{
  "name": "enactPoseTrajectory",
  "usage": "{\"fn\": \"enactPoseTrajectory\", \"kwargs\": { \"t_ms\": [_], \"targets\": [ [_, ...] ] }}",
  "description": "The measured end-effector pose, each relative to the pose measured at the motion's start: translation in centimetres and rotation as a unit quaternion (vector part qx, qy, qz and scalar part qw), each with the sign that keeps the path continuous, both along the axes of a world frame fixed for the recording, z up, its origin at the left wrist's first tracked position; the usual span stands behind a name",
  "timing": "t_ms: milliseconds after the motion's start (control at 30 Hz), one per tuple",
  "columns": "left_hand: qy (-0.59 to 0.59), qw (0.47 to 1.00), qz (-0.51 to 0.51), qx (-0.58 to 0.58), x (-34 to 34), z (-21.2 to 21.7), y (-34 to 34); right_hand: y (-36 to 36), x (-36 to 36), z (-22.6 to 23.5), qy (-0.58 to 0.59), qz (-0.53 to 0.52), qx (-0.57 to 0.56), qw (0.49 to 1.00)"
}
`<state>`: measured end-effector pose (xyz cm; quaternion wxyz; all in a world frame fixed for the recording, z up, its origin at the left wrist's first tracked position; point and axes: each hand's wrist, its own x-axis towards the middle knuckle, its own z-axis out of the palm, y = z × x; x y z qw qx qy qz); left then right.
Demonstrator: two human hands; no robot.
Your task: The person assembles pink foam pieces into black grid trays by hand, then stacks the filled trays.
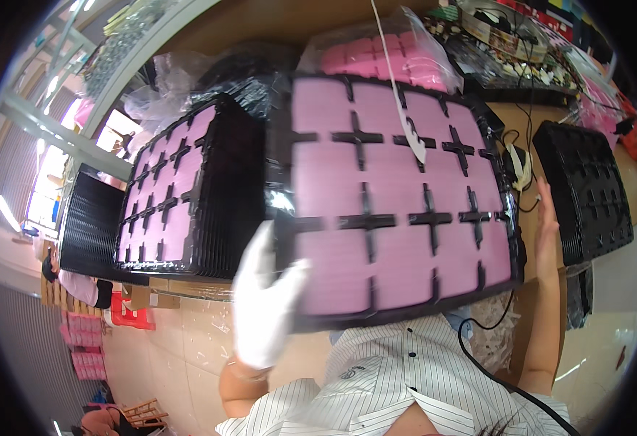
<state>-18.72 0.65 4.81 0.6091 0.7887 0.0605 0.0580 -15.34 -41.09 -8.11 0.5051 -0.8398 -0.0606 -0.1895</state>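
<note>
A black plastic tray (pixel 387 221) filled with flat pink pieces fills the middle of the view in front of my body. Dark cross-shaped ridges divide the pieces. My left hand (pixel 262 309), in a white glove, is at the tray's lower left edge, its thumb over the rim; motion blurs it slightly. Beyond the tray's right edge, my bare right hand (pixel 545 214) is raised with its fingers stretched out, seen edge-on and apart from the tray. A white pointed strip (pixel 414 142) on a cord hangs in front of the tray.
To the left stands a tall stack of black trays (pixel 166 189), its top one holding pink pieces. Another black tray stack (pixel 587 192) is at the right. Behind lie bagged pink pieces (pixel 384 62) and a box of small parts (pixel 507 43). A black cable (pixel 471 356) crosses my shirt.
</note>
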Motion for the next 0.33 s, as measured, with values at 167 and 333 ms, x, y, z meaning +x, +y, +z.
{"fn": "enactPoseTrajectory", "kwargs": {
  "t_ms": [167, 333],
  "targets": [
    [-0.119, 0.976, 0.173, 0.054, -1.3, 7.5, 14.8, -1.7, -3.0, 3.2, -0.1, 0.13, 0.781, 0.602],
    [-0.055, 0.976, 0.194, 0.083, -2.5, 8.7, 36.4, -4.2, -2.7, 1.7, -0.067, 0.213, 0.955, 0.197]
  ]
}}
